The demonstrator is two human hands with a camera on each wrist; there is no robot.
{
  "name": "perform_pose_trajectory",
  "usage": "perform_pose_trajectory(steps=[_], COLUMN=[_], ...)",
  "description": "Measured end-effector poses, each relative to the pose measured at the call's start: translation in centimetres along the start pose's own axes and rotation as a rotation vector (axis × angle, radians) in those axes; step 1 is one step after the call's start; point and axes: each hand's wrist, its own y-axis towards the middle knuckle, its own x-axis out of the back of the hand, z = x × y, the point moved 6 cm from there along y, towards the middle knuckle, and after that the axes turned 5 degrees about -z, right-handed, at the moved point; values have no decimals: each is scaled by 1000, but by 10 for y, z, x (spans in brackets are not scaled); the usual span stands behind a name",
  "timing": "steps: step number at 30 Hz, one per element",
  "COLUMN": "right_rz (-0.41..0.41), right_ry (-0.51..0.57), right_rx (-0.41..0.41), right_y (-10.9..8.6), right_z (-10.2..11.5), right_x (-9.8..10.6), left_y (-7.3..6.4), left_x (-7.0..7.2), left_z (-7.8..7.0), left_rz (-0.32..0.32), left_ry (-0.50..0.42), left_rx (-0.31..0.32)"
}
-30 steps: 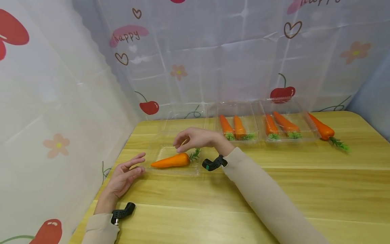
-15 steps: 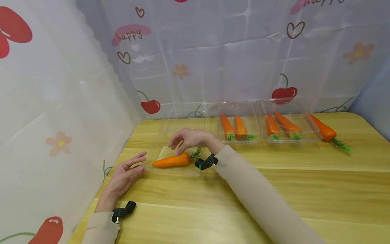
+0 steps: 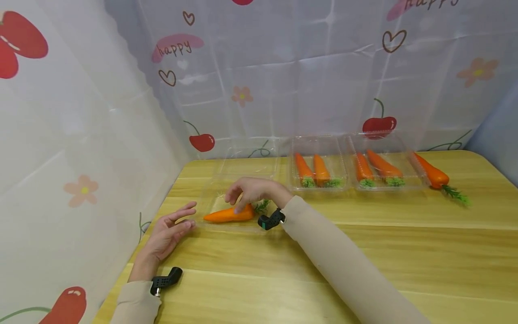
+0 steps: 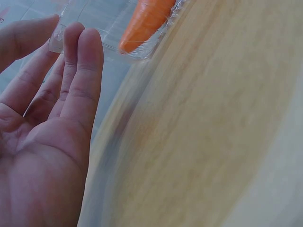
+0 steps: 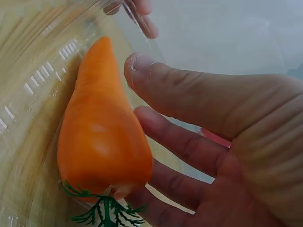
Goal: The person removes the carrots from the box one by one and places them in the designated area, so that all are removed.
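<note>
In the head view, an orange carrot (image 3: pixel 230 214) with dark green leaves lies in a clear plastic clamshell box (image 3: pixel 210 204), its lid (image 3: pixel 248 159) raised at the back. My right hand (image 3: pixel 255 191) is over the carrot, thumb overlapping its thick end. In the right wrist view, the thumb (image 5: pixel 165 90) and fingers (image 5: pixel 184 146) are loosely bent beside the carrot (image 5: pixel 104 137), with a gap at the thumb. My left hand (image 3: pixel 166 236) stays at the box's left edge, its fingers relaxed and fingertips (image 4: pixel 89 42) right at the clear corner.
Two more clear boxes stand at the back of the wooden table (image 3: pixel 323 261), holding carrots (image 3: pixel 321 171) and more carrots (image 3: pixel 382 165). A loose carrot (image 3: pixel 434 173) lies to their right. A patterned curtain (image 3: pixel 307 81) rises behind and at the left.
My right hand has moved left and then down toward the carrot's thick end. The left hand keeps its place at the box edge; the carrot lies as before.
</note>
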Motion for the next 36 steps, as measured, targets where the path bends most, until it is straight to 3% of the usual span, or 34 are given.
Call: perform_pose_trajectory(steps=[14,26,36], right_rz=[95,70,14], right_ry=[-115,-29,59], right_rx=[-95,-96,-71], right_y=[1,3,-1], right_z=[-13,-13,-3], right_x=[-3,-6,2], left_y=[3,2,1], left_x=[-3,-3,-2], left_z=[-1,0,1], left_rz=[4,0,5], left_ry=[-1,-11,-11], left_rx=[11,9,9])
